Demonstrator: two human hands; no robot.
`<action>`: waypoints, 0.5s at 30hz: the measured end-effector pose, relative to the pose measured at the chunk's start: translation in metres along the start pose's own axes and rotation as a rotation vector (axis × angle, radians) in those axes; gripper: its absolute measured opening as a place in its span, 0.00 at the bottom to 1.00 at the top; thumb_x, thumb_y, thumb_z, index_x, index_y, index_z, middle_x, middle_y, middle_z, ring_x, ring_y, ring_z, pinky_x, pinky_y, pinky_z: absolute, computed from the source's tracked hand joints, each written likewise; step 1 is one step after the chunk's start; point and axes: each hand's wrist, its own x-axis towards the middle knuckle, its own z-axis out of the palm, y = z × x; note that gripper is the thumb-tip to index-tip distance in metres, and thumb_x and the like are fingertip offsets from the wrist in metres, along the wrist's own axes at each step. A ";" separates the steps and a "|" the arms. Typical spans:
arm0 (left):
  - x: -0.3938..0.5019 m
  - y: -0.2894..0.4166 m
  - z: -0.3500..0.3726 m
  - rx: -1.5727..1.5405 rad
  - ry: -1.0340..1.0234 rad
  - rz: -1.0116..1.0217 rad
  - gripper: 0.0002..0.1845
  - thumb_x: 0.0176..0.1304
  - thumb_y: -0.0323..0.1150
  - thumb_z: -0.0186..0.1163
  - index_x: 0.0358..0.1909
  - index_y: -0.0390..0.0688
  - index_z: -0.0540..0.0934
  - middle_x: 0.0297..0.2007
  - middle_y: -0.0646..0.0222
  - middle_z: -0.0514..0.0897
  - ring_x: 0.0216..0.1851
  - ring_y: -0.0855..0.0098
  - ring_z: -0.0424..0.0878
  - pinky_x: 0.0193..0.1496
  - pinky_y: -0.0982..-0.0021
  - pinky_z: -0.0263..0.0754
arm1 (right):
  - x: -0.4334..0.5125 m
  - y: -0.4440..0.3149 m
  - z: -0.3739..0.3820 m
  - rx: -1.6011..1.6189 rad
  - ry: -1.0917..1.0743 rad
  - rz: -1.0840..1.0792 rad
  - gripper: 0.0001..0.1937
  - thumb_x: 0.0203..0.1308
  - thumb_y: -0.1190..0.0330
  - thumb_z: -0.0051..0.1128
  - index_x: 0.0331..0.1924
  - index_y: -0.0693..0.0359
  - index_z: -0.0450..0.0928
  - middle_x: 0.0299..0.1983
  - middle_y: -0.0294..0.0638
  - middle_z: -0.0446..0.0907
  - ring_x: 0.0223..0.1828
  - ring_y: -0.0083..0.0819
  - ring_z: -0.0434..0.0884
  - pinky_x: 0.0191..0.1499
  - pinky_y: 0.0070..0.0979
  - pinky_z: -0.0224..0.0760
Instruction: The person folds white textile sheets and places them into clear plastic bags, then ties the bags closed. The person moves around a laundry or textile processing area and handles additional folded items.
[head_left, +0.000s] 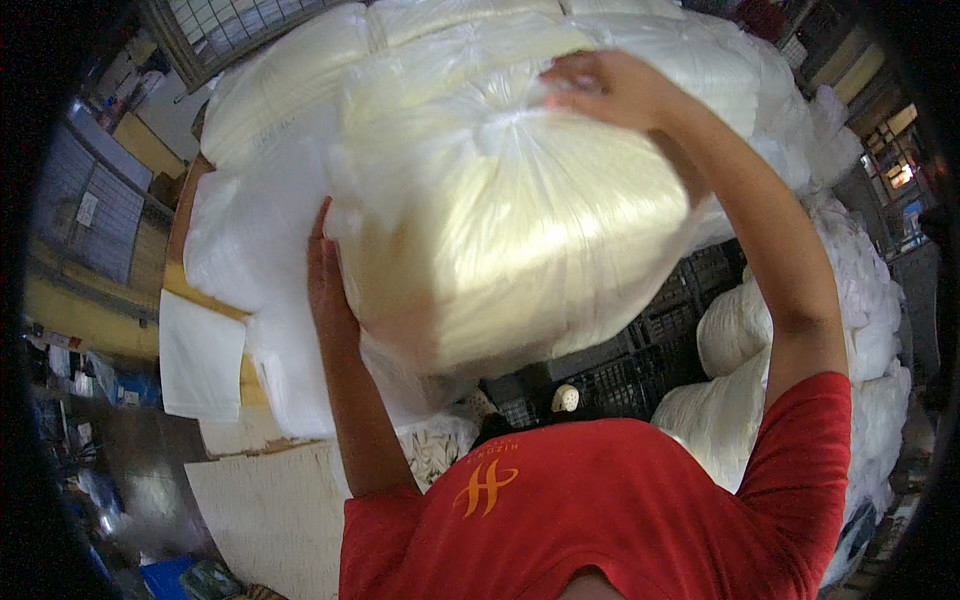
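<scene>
Before me a large clear plastic bag (525, 240), packed with pale cream material, stands tilted towards my body. Its mouth is gathered into a knot (512, 118) on the upper face. My left hand (326, 277) lies along the bag's left side, fingers stretched upward against the plastic. At the top right, my right hand (600, 90) has bent fingers beside the gathered neck. Motion blur hides whether those fingers pinch the plastic. The bag's underside and far side are out of sight.
More filled plastic bags (255, 210) crowd the left and far sides. Wrapped white bundles (720, 405) are stacked on the right. Black plastic crates (622, 375) lie below, near a pale perforated shoe (565, 397). A wooden board (270, 517) lies at lower left; a wire-mesh frame (225, 30) stands behind.
</scene>
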 end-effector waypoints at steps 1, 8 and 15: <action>-0.006 0.008 -0.004 0.148 0.070 -0.002 0.33 0.73 0.56 0.43 0.71 0.45 0.62 0.71 0.68 0.63 0.71 0.65 0.59 0.72 0.57 0.50 | -0.006 -0.005 -0.010 -0.017 0.101 0.008 0.25 0.62 0.45 0.55 0.48 0.59 0.84 0.50 0.47 0.83 0.50 0.43 0.82 0.56 0.34 0.72; -0.129 0.085 -0.064 0.265 0.406 -0.027 0.30 0.73 0.56 0.43 0.65 0.45 0.70 0.63 0.64 0.74 0.64 0.67 0.70 0.66 0.58 0.57 | -0.142 -0.031 -0.055 0.103 0.627 -0.056 0.13 0.67 0.64 0.55 0.46 0.63 0.84 0.43 0.44 0.86 0.45 0.32 0.84 0.51 0.25 0.72; -0.380 0.112 -0.116 0.830 0.661 -0.394 0.25 0.70 0.52 0.53 0.56 0.44 0.79 0.47 0.70 0.83 0.47 0.74 0.78 0.54 0.69 0.68 | -0.360 -0.006 0.065 0.420 0.397 0.376 0.13 0.66 0.64 0.57 0.44 0.65 0.83 0.38 0.44 0.86 0.40 0.28 0.83 0.46 0.24 0.72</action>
